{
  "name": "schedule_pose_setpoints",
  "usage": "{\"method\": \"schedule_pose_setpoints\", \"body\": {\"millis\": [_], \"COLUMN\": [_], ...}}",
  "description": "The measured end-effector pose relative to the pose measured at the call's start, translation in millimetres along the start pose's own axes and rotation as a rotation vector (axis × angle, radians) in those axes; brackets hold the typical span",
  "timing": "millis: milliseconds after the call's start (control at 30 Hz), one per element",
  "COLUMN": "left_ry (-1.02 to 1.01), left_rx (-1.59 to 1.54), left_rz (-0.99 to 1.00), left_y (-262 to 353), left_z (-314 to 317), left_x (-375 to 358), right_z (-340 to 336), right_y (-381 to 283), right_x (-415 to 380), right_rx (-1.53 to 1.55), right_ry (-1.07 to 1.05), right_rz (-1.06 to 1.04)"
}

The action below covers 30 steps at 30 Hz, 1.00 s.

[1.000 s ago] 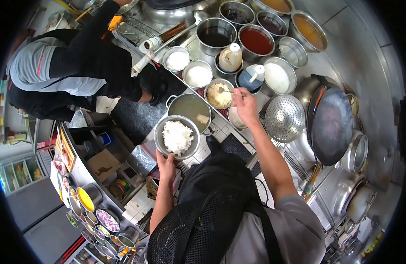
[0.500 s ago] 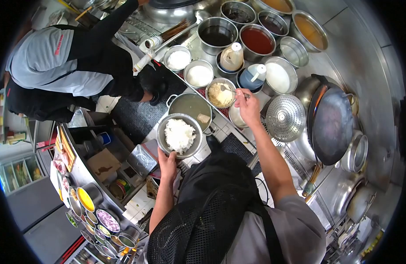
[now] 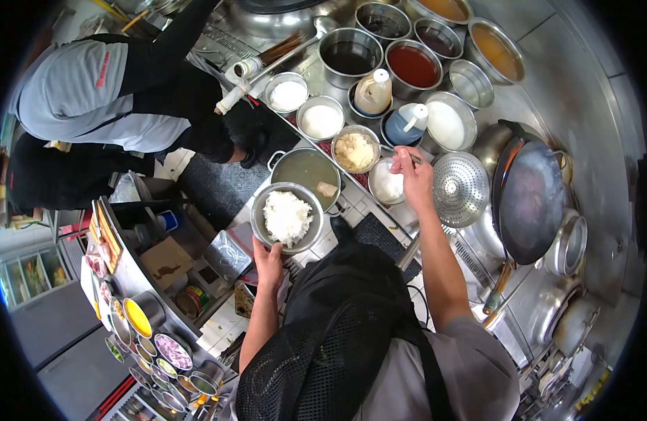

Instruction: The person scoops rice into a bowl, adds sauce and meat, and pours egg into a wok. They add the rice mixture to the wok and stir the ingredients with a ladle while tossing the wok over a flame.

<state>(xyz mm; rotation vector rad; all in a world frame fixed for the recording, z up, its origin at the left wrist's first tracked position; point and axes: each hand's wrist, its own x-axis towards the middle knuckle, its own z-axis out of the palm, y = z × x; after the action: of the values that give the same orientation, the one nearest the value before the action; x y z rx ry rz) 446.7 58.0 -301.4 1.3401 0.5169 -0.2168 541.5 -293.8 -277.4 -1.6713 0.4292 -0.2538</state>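
My left hand (image 3: 269, 261) grips the near rim of a steel bowl (image 3: 257, 217) that holds white cooked rice (image 3: 287, 217). The bowl is held above a larger pot (image 3: 288, 168) of cloudy liquid with a pale chunk in it. Closed around a metal spoon (image 3: 416, 159), my right hand (image 3: 413, 181) hovers over the right edge of a small pan of white granules (image 3: 387, 184). The spoon's bowl end is mostly hidden or too small to make out. Just left of that hand stands a pan of pale beige powder (image 3: 356, 151).
Behind are pans of dark sauce (image 3: 349, 57), red sauce (image 3: 413, 64) and white powders (image 3: 320, 121), plus two squeeze bottles (image 3: 372, 92). A perforated strainer (image 3: 461, 189) and a wok (image 3: 530, 203) sit to the right. A co-worker (image 3: 92, 91) stands at upper left.
My right hand has lifted the spoon out of the beige powder and moved right and toward me, over the white granules. My left hand and the rice bowl have barely moved.
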Motion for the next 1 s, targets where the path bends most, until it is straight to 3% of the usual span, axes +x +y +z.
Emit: {"method": "schedule_pose_setpoints", "body": {"millis": [233, 300, 433, 500, 733, 800, 1000], "left_ry": [-0.012, -0.018, -0.023, -0.016, -0.004, -0.009, 0.007], "left_rx": [0.048, 0.043, 0.045, 0.034, 0.064, 0.068, 0.036], "left_rz": [0.010, 0.027, 0.044, 0.029, 0.030, 0.043, 0.022], "left_y": [2, -1, -6, -6, -12, -11, -8], "left_z": [0, -2, -6, -6, -11, -9, -5], "left_x": [0, 2, 2, 2, -1, -3, -7], "right_z": [12, 13, 16, 18, 22, 27, 24], "right_y": [-6, -14, -5, -10, -21, -12, 19], "right_x": [4, 3, 8, 6, 10, 14, 20], "right_rx": [-0.096, -0.182, -0.004, -0.234, -0.311, -0.179, 0.090], "right_ry": [-0.040, 0.004, -0.025, -0.037, -0.006, -0.021, -0.015], "right_rz": [0.036, -0.048, 0.023, -0.071, -0.093, 0.047, 0.124]}}
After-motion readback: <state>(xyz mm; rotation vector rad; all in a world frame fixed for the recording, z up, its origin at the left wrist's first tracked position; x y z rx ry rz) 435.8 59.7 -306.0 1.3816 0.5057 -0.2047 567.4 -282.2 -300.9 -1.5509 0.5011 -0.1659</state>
